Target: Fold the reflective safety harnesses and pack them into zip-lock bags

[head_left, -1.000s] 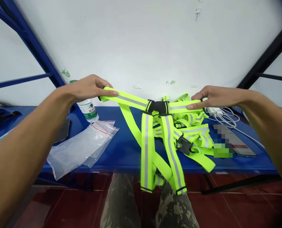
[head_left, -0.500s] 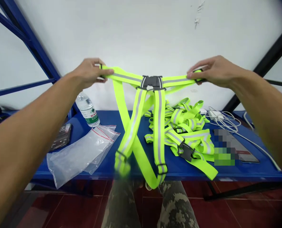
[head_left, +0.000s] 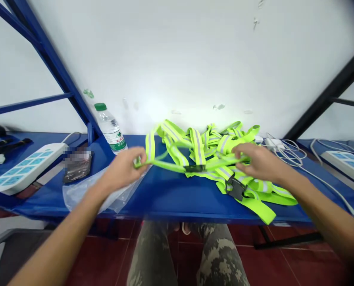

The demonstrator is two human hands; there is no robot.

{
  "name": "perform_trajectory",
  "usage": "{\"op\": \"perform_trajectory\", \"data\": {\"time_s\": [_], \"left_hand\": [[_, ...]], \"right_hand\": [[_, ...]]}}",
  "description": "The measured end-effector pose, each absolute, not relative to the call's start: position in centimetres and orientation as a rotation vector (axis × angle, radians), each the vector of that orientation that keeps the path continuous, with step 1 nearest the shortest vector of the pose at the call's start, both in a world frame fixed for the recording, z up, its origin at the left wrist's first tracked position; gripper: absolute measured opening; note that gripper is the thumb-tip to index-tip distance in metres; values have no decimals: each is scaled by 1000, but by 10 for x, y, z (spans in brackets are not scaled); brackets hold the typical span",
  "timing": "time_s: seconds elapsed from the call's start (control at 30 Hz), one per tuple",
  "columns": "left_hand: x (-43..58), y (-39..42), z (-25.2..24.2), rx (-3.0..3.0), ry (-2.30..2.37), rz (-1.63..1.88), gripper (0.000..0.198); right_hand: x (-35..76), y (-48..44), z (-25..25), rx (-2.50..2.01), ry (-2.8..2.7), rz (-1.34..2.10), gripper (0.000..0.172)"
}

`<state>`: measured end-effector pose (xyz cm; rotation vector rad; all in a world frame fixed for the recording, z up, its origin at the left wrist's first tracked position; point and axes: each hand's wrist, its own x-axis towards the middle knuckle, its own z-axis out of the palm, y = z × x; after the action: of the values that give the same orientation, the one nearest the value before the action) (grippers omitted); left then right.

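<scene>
A neon yellow reflective harness (head_left: 197, 143) with grey stripes and a dark buckle stretches between my two hands, low over the blue table (head_left: 168, 198). My left hand (head_left: 127, 165) is closed around one end of its strap, while the fingers of my right hand (head_left: 251, 161) pinch the other end. Motion blurs the held strap a little. Its longer straps lie back toward the wall. Beside and partly under it, a heap of similar reflective straps (head_left: 263, 186) with a black buckle (head_left: 236, 188) spreads below my right hand.
Left of the harness stand a water bottle (head_left: 110, 129), clear plastic bags (head_left: 117, 198), and a dark phone (head_left: 78, 167). Power strips (head_left: 28, 169) lie at both sides. A white charger with cables (head_left: 284, 151) sits at the right. Blue frame bars (head_left: 54, 67) rise at the left.
Both hands have come down toward the table with the harness. Its hanging straps have swung away from me toward the wall and now rest at the back of the table.
</scene>
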<state>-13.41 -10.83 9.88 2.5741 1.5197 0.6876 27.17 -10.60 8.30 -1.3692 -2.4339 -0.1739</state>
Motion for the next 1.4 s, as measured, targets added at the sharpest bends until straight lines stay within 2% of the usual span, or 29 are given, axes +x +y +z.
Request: {"op": "perform_trajectory", "data": {"time_s": [0.13,0.27,0.33,0.5,0.67,0.9,1.0,1.07,1.1,1.17,1.27,1.4], "left_hand": [[-136,-135,45,2561,1600,368,16],[-145,-148,44,2502,1555,419,31],[-151,-153,45,2490,1578,439,34],[-165,-161,33,2495,1906,427,37],[-160,-171,24,2471,2249,516,38],[-158,-182,22,2392,2304,165,44],[-149,-190,28,2415,2212,212,57],[-129,-195,33,2539,2112,347,70],[-114,-197,35,2617,2067,438,71],[-81,-195,35,2805,1836,563,63],[-39,-177,26,2904,1457,527,47],[-24,-146,12,2795,1433,400,48]], "right_hand": [[267,-132,42,-1513,-2652,-273,10],[255,-150,42,-1395,-2652,-434,46],[247,-154,40,-1246,-2667,-448,56],[242,-151,27,-1168,-2723,-397,47],[252,-151,17,-1191,-2663,-427,48],[261,-163,11,-1345,-2495,-352,43],[264,-169,10,-1450,-2408,-328,50],[265,-172,9,-1525,-2354,-330,58],[265,-173,8,-1558,-2332,-324,61],[266,-174,9,-1610,-2298,-288,63],[269,-176,14,-1635,-2281,-209,64],[267,-183,24,-1692,-2234,-68,59]]}}
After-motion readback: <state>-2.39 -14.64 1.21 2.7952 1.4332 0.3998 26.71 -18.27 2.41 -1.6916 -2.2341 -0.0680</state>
